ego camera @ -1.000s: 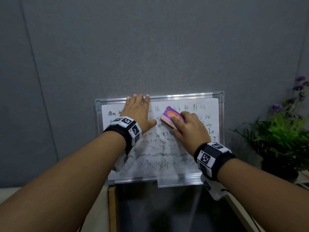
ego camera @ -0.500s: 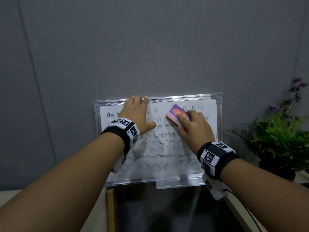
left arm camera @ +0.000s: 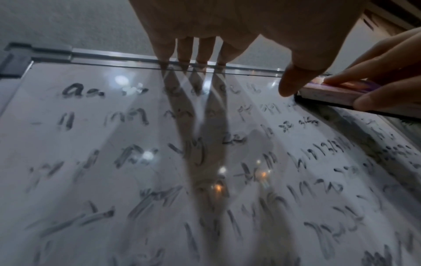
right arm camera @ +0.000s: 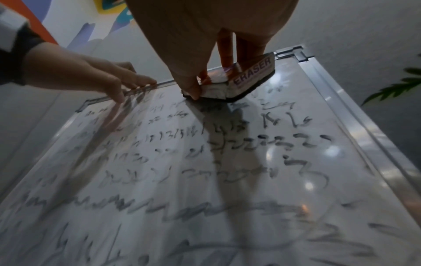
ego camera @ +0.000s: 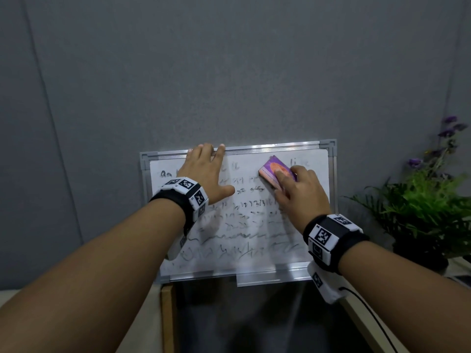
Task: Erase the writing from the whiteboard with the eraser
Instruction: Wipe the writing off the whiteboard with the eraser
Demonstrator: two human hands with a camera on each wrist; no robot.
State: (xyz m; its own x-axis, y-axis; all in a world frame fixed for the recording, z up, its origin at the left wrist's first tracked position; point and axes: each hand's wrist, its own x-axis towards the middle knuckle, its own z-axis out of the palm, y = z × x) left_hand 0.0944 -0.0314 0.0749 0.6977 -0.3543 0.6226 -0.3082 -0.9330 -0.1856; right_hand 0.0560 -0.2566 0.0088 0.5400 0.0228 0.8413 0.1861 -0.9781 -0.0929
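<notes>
A metal-framed whiteboard (ego camera: 316, 179) leans against the grey wall, covered in smeared dark writing (right arm camera: 250, 144). My right hand (ego camera: 298, 189) grips a purple and orange eraser (ego camera: 274, 169) and presses it on the board's upper right part; its side reads ERASER (right arm camera: 252, 75). My left hand (ego camera: 206, 169) lies flat on the upper left of the board, fingers straight, fingertips (left arm camera: 200, 61) reaching the top frame. The thumb (left arm camera: 293, 81) points toward the eraser (left arm camera: 330, 93).
A potted green plant with purple flowers (ego camera: 428, 200) stands right of the board. A marker tray (ego camera: 262, 278) runs along the board's bottom edge. Below it is a dark surface (ego camera: 242, 322) with a wooden edge. Grey wall panel (ego camera: 229, 72) behind.
My right hand has slid the eraser up and to the right across the top rows, leaving that strip fainter. The left hand has stayed pressed on the board.
</notes>
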